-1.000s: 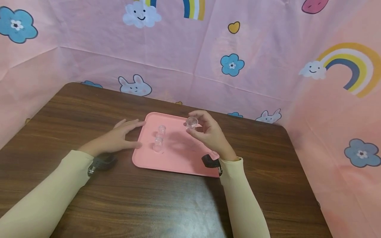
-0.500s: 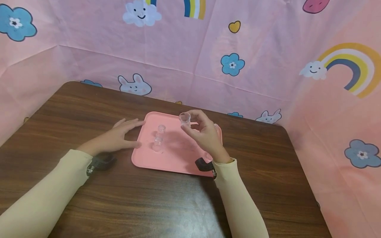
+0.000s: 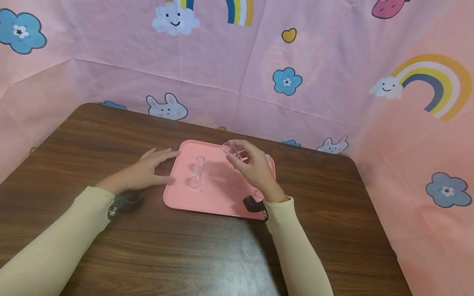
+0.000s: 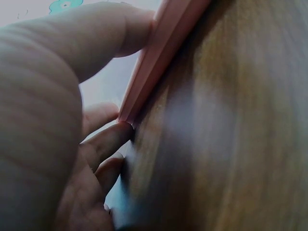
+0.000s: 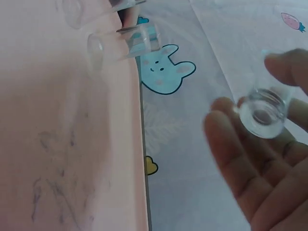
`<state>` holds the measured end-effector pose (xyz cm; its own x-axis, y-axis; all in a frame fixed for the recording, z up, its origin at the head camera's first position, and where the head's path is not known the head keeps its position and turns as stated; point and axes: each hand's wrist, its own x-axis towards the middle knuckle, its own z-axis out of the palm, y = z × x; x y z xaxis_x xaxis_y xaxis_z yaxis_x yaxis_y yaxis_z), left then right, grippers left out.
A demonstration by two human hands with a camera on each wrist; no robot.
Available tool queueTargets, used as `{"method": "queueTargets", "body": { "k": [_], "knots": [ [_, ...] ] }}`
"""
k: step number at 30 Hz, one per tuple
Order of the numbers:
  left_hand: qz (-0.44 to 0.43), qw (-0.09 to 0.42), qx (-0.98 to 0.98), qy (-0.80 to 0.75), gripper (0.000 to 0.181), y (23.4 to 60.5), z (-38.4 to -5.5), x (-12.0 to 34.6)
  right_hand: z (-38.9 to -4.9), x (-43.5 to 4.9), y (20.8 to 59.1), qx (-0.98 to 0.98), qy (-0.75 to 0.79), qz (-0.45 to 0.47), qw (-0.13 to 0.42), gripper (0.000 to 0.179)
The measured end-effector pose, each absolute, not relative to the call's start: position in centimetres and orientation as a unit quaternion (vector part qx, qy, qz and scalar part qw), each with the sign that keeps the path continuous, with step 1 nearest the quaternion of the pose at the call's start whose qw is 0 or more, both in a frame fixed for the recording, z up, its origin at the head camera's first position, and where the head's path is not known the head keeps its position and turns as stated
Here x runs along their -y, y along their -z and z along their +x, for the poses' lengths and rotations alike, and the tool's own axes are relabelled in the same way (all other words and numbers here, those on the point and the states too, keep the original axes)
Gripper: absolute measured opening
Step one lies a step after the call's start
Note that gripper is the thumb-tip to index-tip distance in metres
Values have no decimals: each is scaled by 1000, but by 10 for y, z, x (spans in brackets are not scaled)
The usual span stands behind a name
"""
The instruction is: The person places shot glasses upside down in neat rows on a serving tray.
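In the head view a pink tray [image 3: 218, 201] lies on the table. My right hand [image 3: 255, 166] grips a small clear shot glass [image 3: 230, 149] above the tray's far side. This glass is tilted; the right wrist view shows its round base [image 5: 257, 126] between thumb and fingers. Two more clear glasses, a far one [image 3: 200, 161] and a near one [image 3: 195, 181], stand in a line on the tray's left part. My left hand [image 3: 144, 170] rests at the tray's left edge, its fingers fairly straight. In the left wrist view the thumb [image 4: 134, 29] touches the tray's rim [image 4: 161, 53].
More clear glass shows at the tray's right side, partly hidden by my right hand: one piece [image 3: 268, 158] at the far corner, another [image 3: 259, 195] by the wrist. The brown wooden table [image 3: 177, 255] meets a patterned pink cloth [image 3: 222, 61] at the back.
My right hand has moved a little left with the shot glass. The glass has tipped from roughly upright to tilted. My left hand stays at the tray's edge.
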<state>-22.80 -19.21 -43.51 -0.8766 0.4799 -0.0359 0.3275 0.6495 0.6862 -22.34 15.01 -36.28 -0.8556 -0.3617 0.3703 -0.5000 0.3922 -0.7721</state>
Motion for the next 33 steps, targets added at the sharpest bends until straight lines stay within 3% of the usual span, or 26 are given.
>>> {"method": "queueTargets", "body": {
  "k": [9,24,33],
  "knots": [
    [217,115,-903,-353,90,432,-226,191,-219,-147,359,817,-522,232,79,29],
    [228,104,-902,-352,88,435,-226,191,-221,-148,365,878,-431,195,66,26],
    [230,103,-901,-354,88,435,-228,191,-221,-146,363,869,-449,194,77,35]
  ]
}}
